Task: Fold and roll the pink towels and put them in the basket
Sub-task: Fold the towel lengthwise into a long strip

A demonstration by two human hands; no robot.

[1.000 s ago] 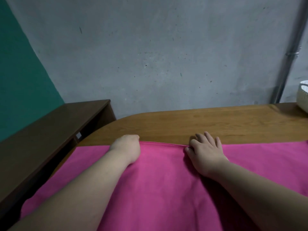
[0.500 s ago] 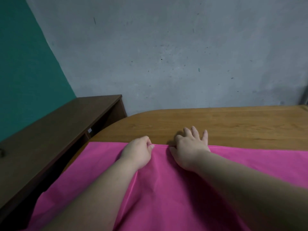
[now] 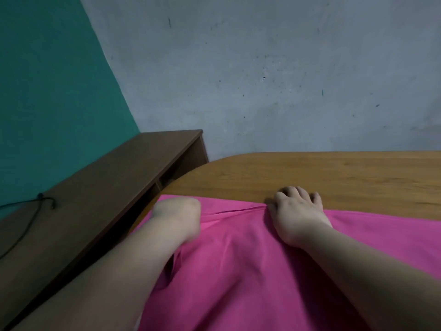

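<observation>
A pink towel (image 3: 250, 271) lies spread over the near part of the wooden table (image 3: 334, 173), with wrinkles running between my hands. My left hand (image 3: 177, 215) sits at the towel's far edge near its left corner. Its fingers are curled under and seem to grip the fabric; the fingertips are hidden and the hand is blurred. My right hand (image 3: 298, 211) lies flat on the far edge with fingers spread, the fingertips reaching onto the bare wood. The basket is out of view.
A dark brown low shelf unit (image 3: 100, 187) stands left of the table against the teal wall, with a black cable (image 3: 35, 211) lying on it. A grey wall rises behind the table's far edge.
My left hand has slid left along the towel's far edge, away from my right hand, and the fabric between them has stretched into folds. The view has swung left.
</observation>
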